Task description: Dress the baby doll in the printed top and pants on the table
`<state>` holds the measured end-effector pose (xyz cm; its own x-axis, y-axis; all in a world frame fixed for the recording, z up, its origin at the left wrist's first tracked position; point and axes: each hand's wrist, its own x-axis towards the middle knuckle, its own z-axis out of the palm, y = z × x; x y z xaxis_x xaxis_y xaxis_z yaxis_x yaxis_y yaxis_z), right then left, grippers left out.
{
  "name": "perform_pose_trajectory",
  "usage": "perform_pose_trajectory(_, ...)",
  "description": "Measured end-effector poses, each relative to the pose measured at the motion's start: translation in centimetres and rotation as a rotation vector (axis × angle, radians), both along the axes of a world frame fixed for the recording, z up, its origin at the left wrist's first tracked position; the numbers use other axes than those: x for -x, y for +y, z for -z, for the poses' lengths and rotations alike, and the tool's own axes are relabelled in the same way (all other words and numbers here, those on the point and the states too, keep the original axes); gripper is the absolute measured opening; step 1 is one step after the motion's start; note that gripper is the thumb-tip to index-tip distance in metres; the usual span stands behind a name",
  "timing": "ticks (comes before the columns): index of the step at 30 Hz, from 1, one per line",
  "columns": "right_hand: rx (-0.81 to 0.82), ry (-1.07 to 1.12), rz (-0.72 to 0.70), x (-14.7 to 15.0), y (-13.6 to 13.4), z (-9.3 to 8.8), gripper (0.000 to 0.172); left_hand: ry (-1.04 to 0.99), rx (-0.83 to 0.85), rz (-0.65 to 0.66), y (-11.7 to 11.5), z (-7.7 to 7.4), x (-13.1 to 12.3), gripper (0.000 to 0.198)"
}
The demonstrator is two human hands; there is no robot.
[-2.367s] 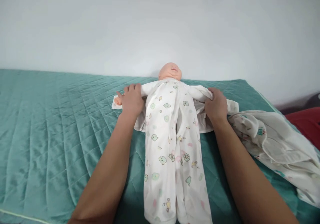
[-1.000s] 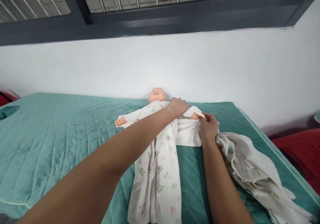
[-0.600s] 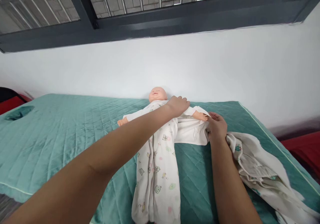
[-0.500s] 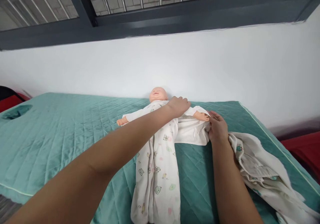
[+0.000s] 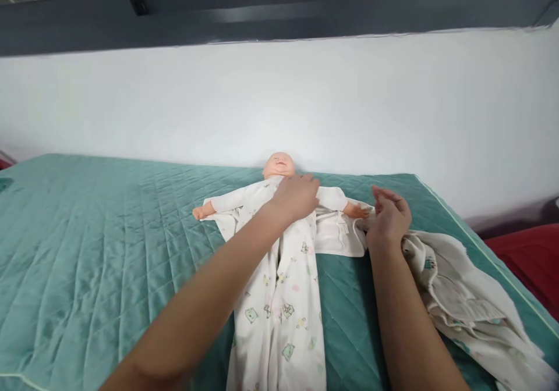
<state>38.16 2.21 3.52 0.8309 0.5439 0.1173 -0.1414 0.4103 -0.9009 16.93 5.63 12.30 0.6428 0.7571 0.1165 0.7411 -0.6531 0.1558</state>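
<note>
A baby doll (image 5: 279,166) lies on its back, arms spread, in a white long-sleeved garment. White printed baby clothing (image 5: 286,298) covers its body and legs, with a white flap spread beneath the arm on the right. My left hand (image 5: 299,196) rests over the doll's upper chest near the shoulder, fingers stretched out; their undersides are hidden. Just right of the doll's hand (image 5: 356,210), my right hand (image 5: 391,216) is raised with loosely bent fingers and no cloth visible between the fingertips. The heel of this hand is close to the flap's edge.
A crumpled white printed cloth (image 5: 467,298) lies at the right beside my forearm. Green quilted bedding (image 5: 131,234) covers the surface, which meets a white wall (image 5: 174,106) behind the doll. Something red (image 5: 528,257) stands beyond the right edge.
My left hand has slid from the doll's sleeve toward its chest. My right hand has drawn back from the cuff, leaving the doll's hand exposed. The view has tilted down slightly.
</note>
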Motion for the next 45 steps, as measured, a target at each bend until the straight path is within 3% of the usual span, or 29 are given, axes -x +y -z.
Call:
perform_pose_trajectory(2, 0.015, -0.200, -0.027, 1.9, 0.0, -0.1, 0.013, -0.378, 0.013, -0.143, -1.3, 1.4, 4.1, 0.030)
perform_pose_trajectory(5, 0.069, -0.374, -0.308, 5.3, -0.4, -0.3, 0.020, -0.914, 0.159, -0.306, -2.2, 4.5, 9.5, 0.032)
perform_pose_trajectory(8, 0.092, -0.507, -0.511, 8.3, -1.1, -0.5, 0.031, -1.098, 0.301, -0.403, -1.4, 6.9, 11.6, 0.037)
perform_pose_trajectory(11, 0.189, -0.552, -0.672, 9.9, -1.9, -0.9, 0.041, -1.111, 0.344, -0.354, 0.0, 7.5, 11.1, 0.034)
perform_pose_trajectory(16, 0.292, -0.559, -0.831, 10.1, -2.4, -1.6, 0.066, -1.114, 0.456, -0.295, 0.7, 6.9, 10.4, 0.032)
perform_pose_trajectory(20, 0.355, -0.592, -0.892, 10.1, -2.5, -2.1, 0.085, -1.076, 0.453, -0.266, 0.2, 6.5, 10.7, 0.033)
perform_pose_trajectory(25, 0.384, -0.624, -0.889, 10.4, -2.9, -2.7, 0.092, -1.021, 0.408, -0.251, -0.3, 5.7, 10.5, 0.026)
perform_pose_trajectory(30, 0.347, -0.627, -0.891, 10.4, -2.9, -2.8, 0.087, -0.862, 0.260, -0.262, -0.8, 4.9, 9.9, 0.015)
perform_pose_trajectory(34, 0.315, -0.595, -0.930, 10.4, -2.7, -2.6, 0.084, -0.698, -0.003, -0.159, -1.6, 4.2, 8.9, 0.002)
perform_pose_trajectory(37, 0.287, -0.600, -0.922, 10.4, -2.6, -2.4, 0.078, -0.599, -0.136, -0.062, -2.5, 3.7, 8.2, 0.008)
perform_pose_trajectory(41, 0.225, -0.720, -0.821, 10.6, -2.4, -2.4, 0.047, -0.612, -0.215, 0.035, -3.0, 4.0, 8.0, 0.016)
perform_pose_trajectory(45, 0.219, -0.960, -0.635, 11.5, -2.9, -2.5, 0.022, -0.712, -0.340, -0.010, -3.0, 5.0, 8.2, 0.037)
